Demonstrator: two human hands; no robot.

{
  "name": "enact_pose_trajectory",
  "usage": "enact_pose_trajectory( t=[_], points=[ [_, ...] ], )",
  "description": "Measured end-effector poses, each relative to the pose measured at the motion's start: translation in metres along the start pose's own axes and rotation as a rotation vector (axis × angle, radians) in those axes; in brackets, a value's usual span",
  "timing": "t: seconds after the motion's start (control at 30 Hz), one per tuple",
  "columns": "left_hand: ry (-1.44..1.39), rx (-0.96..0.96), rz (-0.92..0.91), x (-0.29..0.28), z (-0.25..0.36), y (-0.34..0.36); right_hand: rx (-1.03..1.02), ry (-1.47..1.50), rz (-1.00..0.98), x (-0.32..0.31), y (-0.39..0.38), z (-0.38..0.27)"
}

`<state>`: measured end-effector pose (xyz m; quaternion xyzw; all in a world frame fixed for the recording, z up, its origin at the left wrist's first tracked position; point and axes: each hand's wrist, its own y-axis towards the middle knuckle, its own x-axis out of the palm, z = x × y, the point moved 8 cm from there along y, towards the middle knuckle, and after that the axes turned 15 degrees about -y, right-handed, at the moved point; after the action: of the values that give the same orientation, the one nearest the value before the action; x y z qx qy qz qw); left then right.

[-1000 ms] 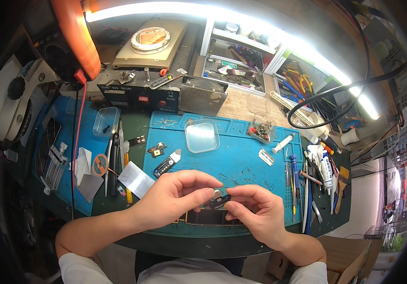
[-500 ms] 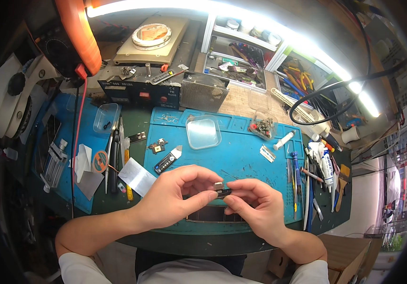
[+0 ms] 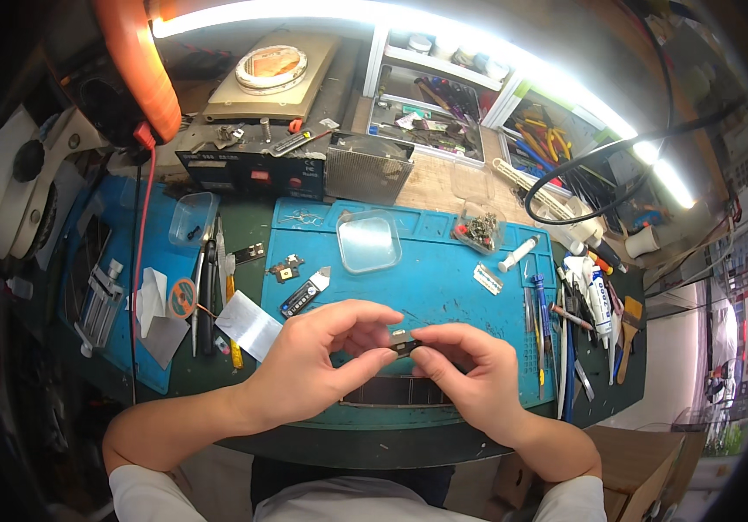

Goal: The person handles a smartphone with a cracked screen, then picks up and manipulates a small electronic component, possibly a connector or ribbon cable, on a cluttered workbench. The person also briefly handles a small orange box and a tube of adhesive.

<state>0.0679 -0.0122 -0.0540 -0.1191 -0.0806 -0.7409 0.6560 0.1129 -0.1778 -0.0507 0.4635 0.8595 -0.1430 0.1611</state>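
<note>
My left hand (image 3: 313, 365) and my right hand (image 3: 469, 374) both pinch a small dark component with a metal piece on it (image 3: 404, 345), held between their fingertips over the blue silicone mat (image 3: 443, 287). A flat dark panel (image 3: 400, 391) lies on the mat just below my hands. Above my left hand lie a slim black tool with a silver tip (image 3: 300, 296), a small circuit part (image 3: 287, 270) and a sheet of silvery material (image 3: 248, 322).
A clear plastic dish (image 3: 368, 239), a tray of small parts (image 3: 476, 228) and a syringe (image 3: 520, 252) sit farther back. Pens, tubes and brushes (image 3: 600, 313) crowd the right; tools and a solder spool (image 3: 182, 297) lie left. An equipment box (image 3: 252, 174) stands behind.
Both hands have risen a little toward the back of the mat, with the small component still between the fingertips and its metal piece turned more upward.
</note>
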Motion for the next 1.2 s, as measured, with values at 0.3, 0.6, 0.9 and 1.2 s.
enact_pose_trajectory(
  t=[0.3, 0.6, 0.9, 1.2],
  points=[
    [-0.283, -0.140, 0.011, -0.003, -0.011, 0.001, 0.100, 0.162, -0.016, -0.002, 0.001, 0.002],
    [-0.294, -0.148, 0.037, -0.004, -0.012, -0.002, 0.184, 0.225, -0.051, 0.000, 0.003, 0.009],
    [-0.042, 0.035, -0.039, 0.007, 0.005, -0.003, 0.046, 0.034, 0.034, -0.006, 0.002, 0.004],
    [0.074, 0.194, -0.033, 0.008, 0.009, -0.003, -0.052, -0.103, 0.090, -0.010, 0.005, -0.008]
  ],
)
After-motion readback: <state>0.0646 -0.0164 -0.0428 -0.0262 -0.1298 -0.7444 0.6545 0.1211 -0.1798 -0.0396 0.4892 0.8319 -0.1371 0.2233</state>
